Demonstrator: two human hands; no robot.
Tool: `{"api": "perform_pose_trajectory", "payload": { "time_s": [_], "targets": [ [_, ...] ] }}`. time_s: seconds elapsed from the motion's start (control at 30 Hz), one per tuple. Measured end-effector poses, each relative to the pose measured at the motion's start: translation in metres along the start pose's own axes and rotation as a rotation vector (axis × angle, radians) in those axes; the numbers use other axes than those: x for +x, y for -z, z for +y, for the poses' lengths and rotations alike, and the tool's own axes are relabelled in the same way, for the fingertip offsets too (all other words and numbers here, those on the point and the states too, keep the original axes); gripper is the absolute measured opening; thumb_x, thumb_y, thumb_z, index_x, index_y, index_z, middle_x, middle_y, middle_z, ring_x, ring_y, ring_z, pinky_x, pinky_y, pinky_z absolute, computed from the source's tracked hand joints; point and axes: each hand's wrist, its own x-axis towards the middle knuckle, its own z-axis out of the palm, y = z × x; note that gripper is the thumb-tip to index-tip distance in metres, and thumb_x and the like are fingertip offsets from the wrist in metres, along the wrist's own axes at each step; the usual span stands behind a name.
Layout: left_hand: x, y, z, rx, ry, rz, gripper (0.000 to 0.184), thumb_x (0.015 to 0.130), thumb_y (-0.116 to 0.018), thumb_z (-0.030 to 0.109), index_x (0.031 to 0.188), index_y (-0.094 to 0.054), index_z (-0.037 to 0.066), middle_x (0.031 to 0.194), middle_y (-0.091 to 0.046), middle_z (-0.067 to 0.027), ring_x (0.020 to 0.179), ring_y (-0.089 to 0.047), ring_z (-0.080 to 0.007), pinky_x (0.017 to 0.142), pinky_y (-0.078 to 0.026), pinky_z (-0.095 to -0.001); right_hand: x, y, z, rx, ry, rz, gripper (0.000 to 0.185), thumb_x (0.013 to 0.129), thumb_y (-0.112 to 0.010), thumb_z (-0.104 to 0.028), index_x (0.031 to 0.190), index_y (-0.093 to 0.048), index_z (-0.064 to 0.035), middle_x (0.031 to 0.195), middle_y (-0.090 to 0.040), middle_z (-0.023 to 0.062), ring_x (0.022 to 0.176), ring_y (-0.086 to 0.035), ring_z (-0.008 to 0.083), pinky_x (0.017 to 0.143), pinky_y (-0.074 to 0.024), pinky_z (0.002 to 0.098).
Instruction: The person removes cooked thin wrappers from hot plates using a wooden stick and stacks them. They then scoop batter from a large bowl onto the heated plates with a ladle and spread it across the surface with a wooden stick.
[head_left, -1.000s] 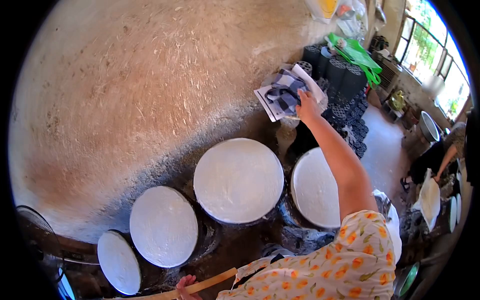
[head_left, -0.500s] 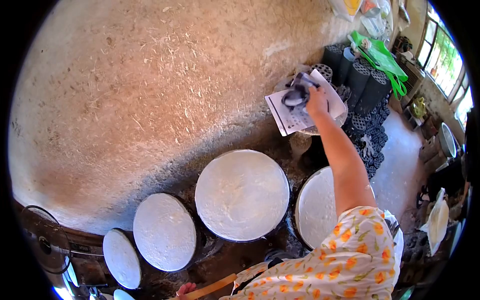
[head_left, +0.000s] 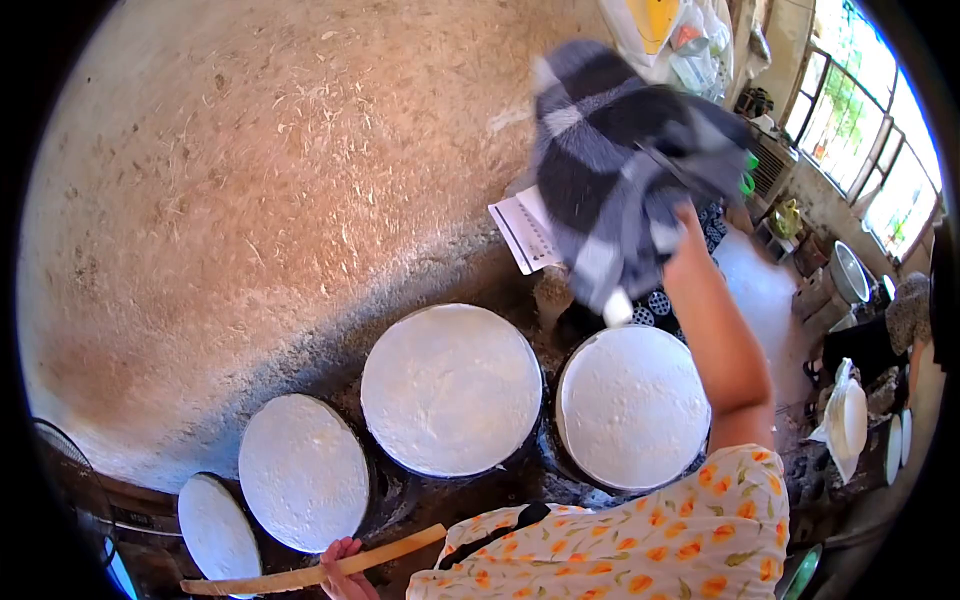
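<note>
My right hand (head_left: 687, 238) grips a black, grey and white checked cloth (head_left: 600, 150), lifted and spread in the air at the upper right. The cloth is blurred and hides most of my fingers. Behind it, part of a printed paper sheet (head_left: 525, 235) shows. Low in the view, my left hand (head_left: 345, 570) is closed around a long, flat wooden strip (head_left: 405, 545). The strip lies across the front of a round, white-coated disc (head_left: 305, 475). Two further white-topped discs, a large one (head_left: 450, 390) and one nearer my right arm (head_left: 635, 405), stand beside it.
A rough earthen wall (head_left: 280, 200) runs along the far side. Perforated black briquettes (head_left: 658, 303) lie beneath the cloth. A smaller white disc (head_left: 218, 530) and a fan (head_left: 70, 480) are at left. Another person's arm (head_left: 918, 360) shows at far right, near a metal basin (head_left: 850, 272).
My right hand has raised the checked cloth off the paper, and it now hangs unfolded. My left hand and the wooden strip have come further into view.
</note>
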Motion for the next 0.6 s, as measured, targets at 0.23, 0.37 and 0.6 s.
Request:
{"api": "perform_pose_trajectory", "payload": {
  "time_s": [0.23,0.37,0.6],
  "targets": [
    [0.018,0.007,0.004,0.005,0.021,-0.059,0.046,0.091,-0.041,0.028,0.111,-0.052,-0.012,0.107,-0.059,-0.0242,0.099,-0.059,-0.0337,0.092,-0.047,-0.0433,-0.167,0.001,0.014,-0.105,-0.356,-0.257,0.034,0.090,-0.045,-0.008,0.123,-0.051,-0.0085,0.108,-0.062,0.0078,0.092,-0.063,0.0213,0.076,-0.0526,0.0379],
    [0.020,0.006,0.001,0.018,0.026,-0.050,0.045,0.092,-0.041,0.028,0.110,-0.052,-0.011,0.105,-0.059,-0.0238,0.097,-0.059,-0.0333,0.090,-0.047,-0.0428,-0.223,0.004,0.013,-0.336,-0.465,-0.425,0.033,0.090,-0.045,-0.009,0.122,-0.051,-0.0083,0.107,-0.062,0.0080,0.091,-0.063,0.0215,0.076,-0.0526,0.0380],
    [0.024,0.013,0.001,0.012,0.023,-0.083,0.043,0.092,-0.041,0.028,0.108,-0.053,-0.011,0.104,-0.060,-0.0230,0.095,-0.060,-0.0326,0.088,-0.048,-0.0418,-0.260,-0.008,0.006,-0.578,-0.453,-0.624,0.031,0.090,-0.045,-0.009,0.121,-0.052,-0.0079,0.106,-0.062,0.0085,0.090,-0.063,0.0217,0.076,-0.0527,0.0381]
  ]
}}
